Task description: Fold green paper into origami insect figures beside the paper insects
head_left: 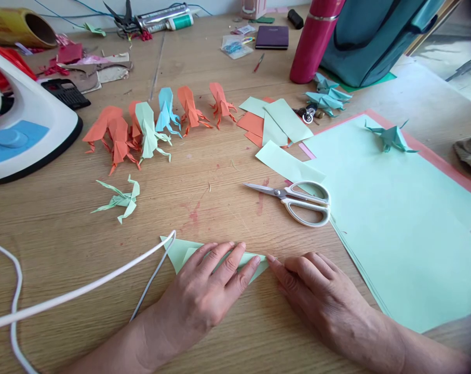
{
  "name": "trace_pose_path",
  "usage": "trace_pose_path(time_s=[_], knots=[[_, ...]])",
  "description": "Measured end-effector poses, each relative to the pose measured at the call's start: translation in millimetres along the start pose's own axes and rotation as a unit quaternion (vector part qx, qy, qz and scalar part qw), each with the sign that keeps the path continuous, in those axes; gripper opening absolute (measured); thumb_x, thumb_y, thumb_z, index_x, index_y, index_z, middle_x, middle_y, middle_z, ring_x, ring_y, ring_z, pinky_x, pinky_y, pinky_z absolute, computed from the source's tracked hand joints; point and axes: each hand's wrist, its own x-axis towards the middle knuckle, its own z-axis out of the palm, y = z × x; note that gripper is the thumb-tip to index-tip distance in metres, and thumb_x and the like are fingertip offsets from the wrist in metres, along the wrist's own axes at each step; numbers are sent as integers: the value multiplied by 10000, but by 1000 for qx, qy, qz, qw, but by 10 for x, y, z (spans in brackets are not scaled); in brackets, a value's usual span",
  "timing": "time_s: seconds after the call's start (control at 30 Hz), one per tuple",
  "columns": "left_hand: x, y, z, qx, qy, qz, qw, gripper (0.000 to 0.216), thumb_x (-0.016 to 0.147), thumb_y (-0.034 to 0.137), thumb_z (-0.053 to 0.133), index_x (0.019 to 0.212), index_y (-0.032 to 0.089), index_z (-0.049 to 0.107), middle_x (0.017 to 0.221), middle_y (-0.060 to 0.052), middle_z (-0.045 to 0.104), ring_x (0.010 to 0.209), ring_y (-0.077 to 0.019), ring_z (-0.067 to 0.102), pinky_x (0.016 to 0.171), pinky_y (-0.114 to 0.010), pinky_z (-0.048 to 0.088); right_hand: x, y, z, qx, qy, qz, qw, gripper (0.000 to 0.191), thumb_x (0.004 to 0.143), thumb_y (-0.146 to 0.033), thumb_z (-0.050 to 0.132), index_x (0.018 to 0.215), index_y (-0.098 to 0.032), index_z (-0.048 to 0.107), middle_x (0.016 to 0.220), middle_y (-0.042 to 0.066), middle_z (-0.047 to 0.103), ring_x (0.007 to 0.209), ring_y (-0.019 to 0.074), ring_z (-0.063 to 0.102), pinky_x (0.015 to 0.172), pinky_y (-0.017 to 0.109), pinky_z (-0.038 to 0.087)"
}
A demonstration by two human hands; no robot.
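Observation:
A pale green sheet of folded paper (pixel 175 253) lies on the table near the front, with a narrow folded strip along its far edge. My left hand (pixel 214 285) rests flat over its middle, fingers stretched out and pressing it down. At the paper's right tip, my right hand (pixel 317 291) has its thumb and curled fingers closed together on the corner. Part of the paper is hidden under my left hand. Scissors with white handles (pixel 307 202) lie just beyond my hands, blades pointing left.
Several folded paper figures (pixel 118 137) stand at the back left, and a green one (pixel 120 200) lies nearer. A white iron (pixel 28 119) is at far left, its white cord (pixel 91 283) looping close to my left hand. Large green sheets (pixel 394 234) cover the right side.

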Motion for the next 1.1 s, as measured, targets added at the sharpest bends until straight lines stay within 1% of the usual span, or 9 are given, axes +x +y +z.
trace_pose_path(time_s=[0.1,0.2,0.37,0.5,0.6,0.83,0.97,1.1], knots=[[-5,3,-2,1,-3,-1,1000,416,960,149,539,1374,183,552,1269,-114,645,1100,-260,615,921,-446,543,5,0,-6,-5,0,-3,1000,362,972,-88,373,1227,-46,627,857,114,614,716,201,505,584,345,438],[3,4,-4,3,0,-1,1000,416,962,150,534,1376,186,550,1262,-114,647,1089,-257,619,919,-443,539,3,4,-17,3,7,-3,1000,363,960,-84,396,1254,-40,605,859,109,602,706,196,506,587,341,435],[-2,5,8,-1,-1,-1,1000,432,958,162,547,1389,194,536,1274,-110,639,1111,-256,609,939,-438,524,-20,16,-34,37,14,-31,999,388,947,-70,383,1280,-29,578,876,107,589,702,195,501,611,348,443],[-20,10,29,0,4,-3,1000,429,954,142,541,1380,192,545,1282,-106,636,1119,-259,601,949,-442,514,-30,17,-33,16,18,-15,1000,372,951,-78,385,1246,-6,599,848,111,586,680,195,483,589,342,442],[-23,10,39,-4,-2,-4,1000,434,955,139,536,1386,185,539,1290,-109,630,1126,-263,596,954,-448,511,-30,11,-33,2,21,-13,1000,381,956,-81,380,1257,18,592,847,119,598,675,194,485,579,338,448],[-8,8,6,1,-2,0,1000,412,964,141,517,1373,182,552,1273,-114,636,1117,-261,605,945,-443,516,-31,0,-26,-8,28,-3,1000,365,968,-70,365,1215,-9,627,893,130,645,714,196,525,594,337,463],[16,8,-35,10,-3,2,1000,396,984,121,451,1355,188,571,1255,-106,653,1098,-252,612,930,-437,524,-53,0,3,-9,24,-1,1000,373,972,-85,380,1270,1,588,923,136,640,726,198,521,609,339,468],[34,2,-45,7,-5,-1,1000,393,980,123,465,1348,200,579,1247,-87,662,1066,-246,617,909,-429,533,-74,4,24,-18,15,-8,1000,391,962,-83,379,1289,19,567,917,140,624,712,200,509,605,349,470]])
